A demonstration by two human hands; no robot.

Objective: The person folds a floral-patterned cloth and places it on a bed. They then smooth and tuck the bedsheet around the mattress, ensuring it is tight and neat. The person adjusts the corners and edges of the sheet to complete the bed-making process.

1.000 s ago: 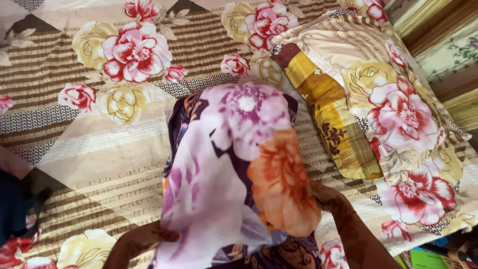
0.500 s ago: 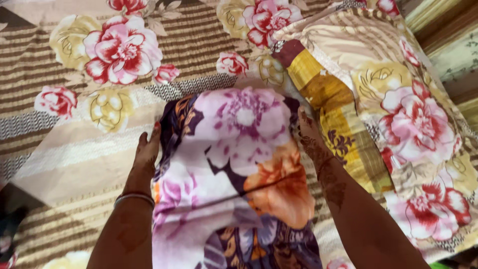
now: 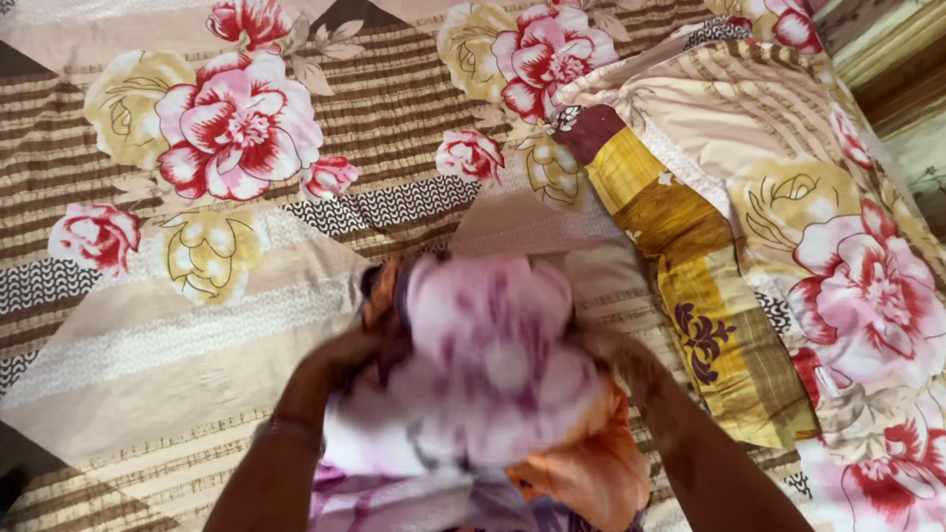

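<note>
Both hands hold a purple, white and orange floral cloth (image 3: pixel 493 374) bunched above the bed (image 3: pixel 197 325), near its lower middle. The left hand (image 3: pixel 340 360) has its grip closed on the cloth's left edge; the right hand (image 3: pixel 616 357) grips the right edge, though blur hides the fingers. Just right lies a yellow patterned pillow (image 3: pixel 680 266), overlapped by a floral pillow (image 3: pixel 818 217) beyond it.

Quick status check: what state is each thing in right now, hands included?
purple floral cloth: bunched up, lifted, motion-blurred.
left hand: gripping the cloth's left edge.
right hand: gripping the cloth's right edge.
yellow patterned cloth: lying flat against the pillow.
pillow: resting on the bed, untouched.
bedsheet: spread flat.
</note>
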